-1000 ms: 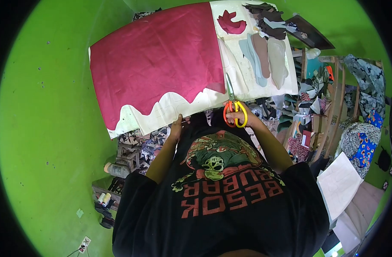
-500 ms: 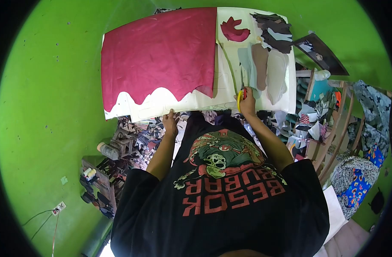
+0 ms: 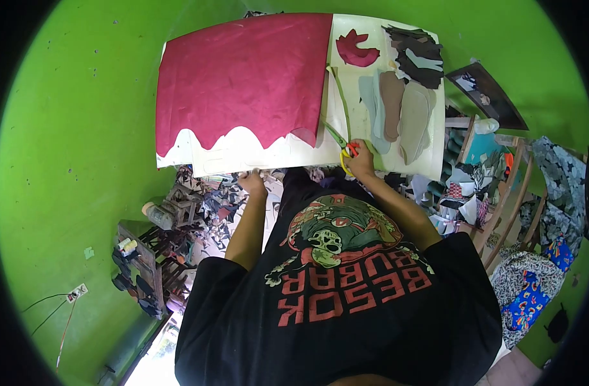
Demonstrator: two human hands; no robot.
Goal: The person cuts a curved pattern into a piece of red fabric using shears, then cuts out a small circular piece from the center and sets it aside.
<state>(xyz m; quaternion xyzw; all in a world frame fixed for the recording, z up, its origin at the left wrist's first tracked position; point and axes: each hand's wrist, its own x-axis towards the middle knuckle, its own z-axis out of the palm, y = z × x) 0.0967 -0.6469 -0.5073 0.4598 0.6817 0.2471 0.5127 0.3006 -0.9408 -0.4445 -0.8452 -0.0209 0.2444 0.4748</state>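
Observation:
My right hand (image 3: 362,159) grips scissors (image 3: 345,150) with yellow and red handles. Their blades point up and left, past the lower right corner of a large dark-red sheet (image 3: 243,83). That sheet has a scalloped lower edge and lies over a white sheet (image 3: 236,157) with faint outlines drawn on it. At the near edge of the white sheet, my left hand (image 3: 252,181) pinches the border, its fingers partly hidden underneath. A thin greenish strip (image 3: 341,96) lies right of the red sheet.
On the tabletop's right lie a curved red piece (image 3: 357,49), dark cut pieces (image 3: 420,61), and grey and brown sole-shaped pieces (image 3: 391,103). Scraps (image 3: 220,199) cover the floor below. A wooden rack (image 3: 500,199) stands right, a small crate (image 3: 140,264) left.
My right hand has shifted slightly left and down, swinging the scissors from pointing upward to up-left, towards the red sheet's corner. My left hand remains at the near edge, moved slightly left.

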